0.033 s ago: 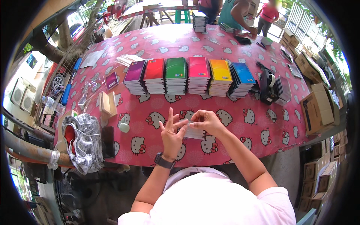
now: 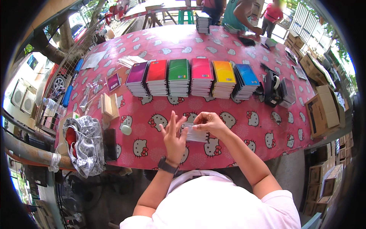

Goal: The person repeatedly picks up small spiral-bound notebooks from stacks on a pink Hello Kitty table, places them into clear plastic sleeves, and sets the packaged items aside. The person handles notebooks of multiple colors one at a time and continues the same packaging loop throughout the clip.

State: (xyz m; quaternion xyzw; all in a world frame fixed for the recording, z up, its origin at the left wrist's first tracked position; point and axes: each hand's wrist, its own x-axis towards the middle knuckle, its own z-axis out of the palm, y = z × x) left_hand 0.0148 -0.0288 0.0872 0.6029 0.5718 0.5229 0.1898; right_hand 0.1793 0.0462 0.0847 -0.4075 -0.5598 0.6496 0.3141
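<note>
My left hand (image 2: 174,140), with a dark watch (image 2: 167,165) on its wrist, stands upright with fingers spread. Its thumb is beside the left edge of a clear plastic sleeve (image 2: 197,136); whether they touch is hard to tell. Thumb and fingers of my right hand (image 2: 212,124) pinch the sleeve's upper edge. The sleeve is see-through and whitish, over the pink patterned tablecloth (image 2: 160,150). Beyond my hands runs a row of spiral notebook stacks: purple (image 2: 136,72), red (image 2: 156,70), green (image 2: 178,70), pink (image 2: 202,68), yellow (image 2: 224,71) and blue (image 2: 247,74).
A tape dispenser (image 2: 272,89) stands right of the stacks. To the left are a wooden holder (image 2: 109,107), a pale green case (image 2: 126,129), a dark flat box (image 2: 110,144) and a patterned cloth bag (image 2: 84,143). Cardboard boxes (image 2: 324,110) line the right side. People work at the far end.
My left hand has turned slightly and drawn away from the sleeve, its fingers shifting left and down. The right hand keeps its pinch in nearly the same place.
</note>
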